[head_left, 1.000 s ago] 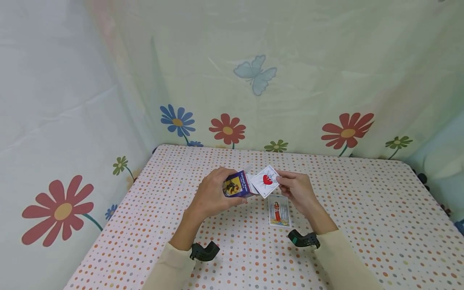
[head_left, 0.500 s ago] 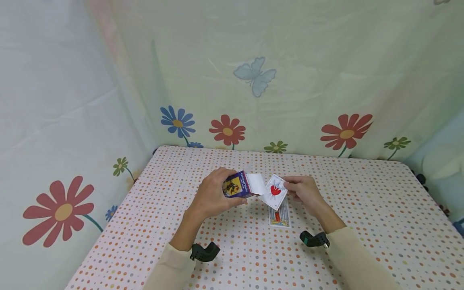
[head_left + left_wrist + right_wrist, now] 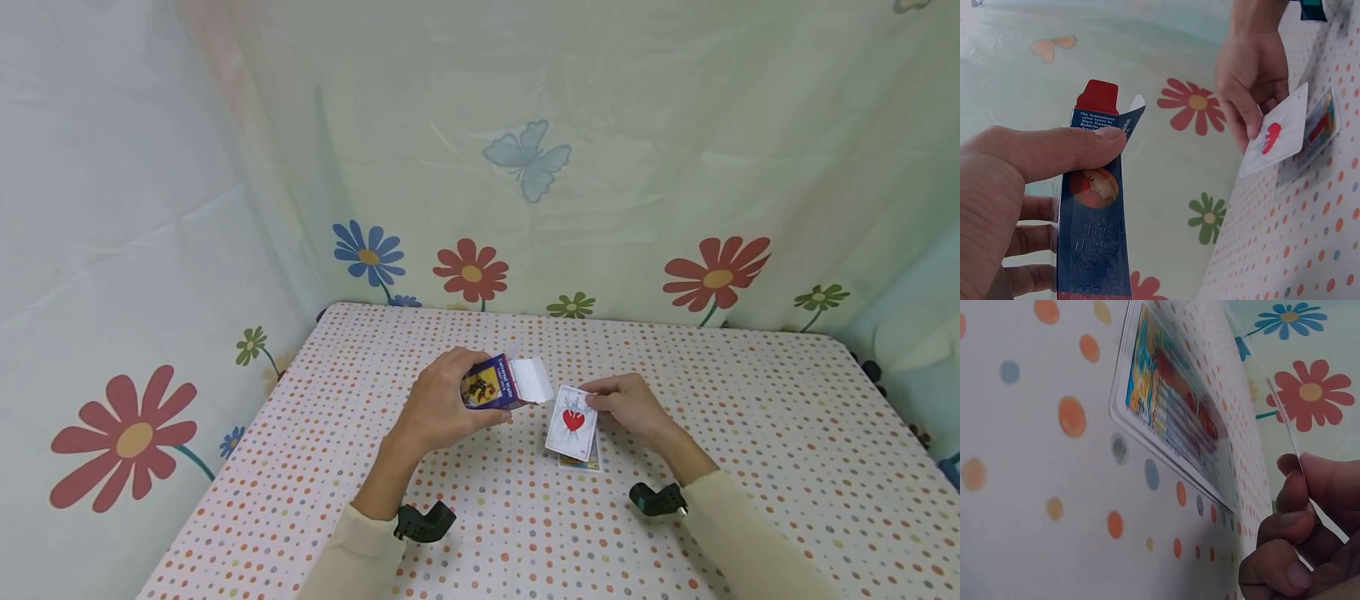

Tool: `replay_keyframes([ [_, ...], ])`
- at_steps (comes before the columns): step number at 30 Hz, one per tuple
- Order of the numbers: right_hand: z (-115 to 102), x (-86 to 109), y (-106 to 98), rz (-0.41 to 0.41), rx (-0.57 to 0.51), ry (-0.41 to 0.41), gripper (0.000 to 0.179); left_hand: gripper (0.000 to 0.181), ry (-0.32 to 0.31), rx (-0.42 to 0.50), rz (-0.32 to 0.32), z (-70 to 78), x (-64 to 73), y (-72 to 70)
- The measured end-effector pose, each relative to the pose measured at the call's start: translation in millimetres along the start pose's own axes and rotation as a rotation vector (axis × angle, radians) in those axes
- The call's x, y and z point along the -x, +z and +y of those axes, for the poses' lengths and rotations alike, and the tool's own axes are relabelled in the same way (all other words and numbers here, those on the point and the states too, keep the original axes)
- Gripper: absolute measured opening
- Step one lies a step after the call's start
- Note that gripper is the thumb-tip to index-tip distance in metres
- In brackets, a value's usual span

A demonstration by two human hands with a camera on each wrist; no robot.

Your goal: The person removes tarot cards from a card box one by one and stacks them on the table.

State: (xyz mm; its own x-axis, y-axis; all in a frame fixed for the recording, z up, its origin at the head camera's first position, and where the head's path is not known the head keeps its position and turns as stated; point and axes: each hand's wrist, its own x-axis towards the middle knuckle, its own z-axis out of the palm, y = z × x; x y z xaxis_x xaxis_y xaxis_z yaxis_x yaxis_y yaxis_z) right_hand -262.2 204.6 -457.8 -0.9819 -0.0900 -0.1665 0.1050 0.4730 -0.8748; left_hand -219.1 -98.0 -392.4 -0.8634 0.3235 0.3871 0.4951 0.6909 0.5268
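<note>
My left hand (image 3: 437, 403) grips a dark blue tarot card box (image 3: 486, 385), its fingers and thumb around the sides. The box's white flap (image 3: 532, 381) stands open toward the right. Between thumb and fingers, my right hand (image 3: 632, 407) pinches a tarot card (image 3: 572, 423) showing a red heart. That card is held above a second card, or small stack of cards (image 3: 1175, 406), lying face up on the table, and hides most of it in the head view. In the right wrist view the held card appears edge-on, apart from the cards below.
The table has a white cloth (image 3: 480, 500) with coloured dots. Behind it hangs a pale curtain (image 3: 615, 167) printed with flowers and a butterfly. Black wrist devices (image 3: 424, 522) sit on both forearms.
My right hand has drawn the heart card away from the box, to the right and down, and turned it more upright over the lying card. The left hand and box stay in place.
</note>
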Motion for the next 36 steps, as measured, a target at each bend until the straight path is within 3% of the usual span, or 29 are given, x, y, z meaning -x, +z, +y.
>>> replay_keyframes([
  [11, 3, 0.1, -1, -0.055, 0.181, -0.068, 0.025, 0.074, 0.003, 0.009, -0.003, 0.5, 0.3, -0.4],
  [24, -1, -5.5, 8, -0.021, 0.451, -0.093, 0.008, 0.074, 0.002, 0.011, -0.008, 1.4, 0.6, -1.1],
  [29, -1, -5.5, 12, -0.012, 0.473, -0.069, 0.007, 0.074, 0.001, 0.016, -0.011, 1.2, 0.6, -1.1],
  [36, -1, -6.4, 14, 0.0, 0.473, -0.099, 0.008, 0.074, -0.001, 0.017, -0.005, 0.4, 0.6, -1.3],
])
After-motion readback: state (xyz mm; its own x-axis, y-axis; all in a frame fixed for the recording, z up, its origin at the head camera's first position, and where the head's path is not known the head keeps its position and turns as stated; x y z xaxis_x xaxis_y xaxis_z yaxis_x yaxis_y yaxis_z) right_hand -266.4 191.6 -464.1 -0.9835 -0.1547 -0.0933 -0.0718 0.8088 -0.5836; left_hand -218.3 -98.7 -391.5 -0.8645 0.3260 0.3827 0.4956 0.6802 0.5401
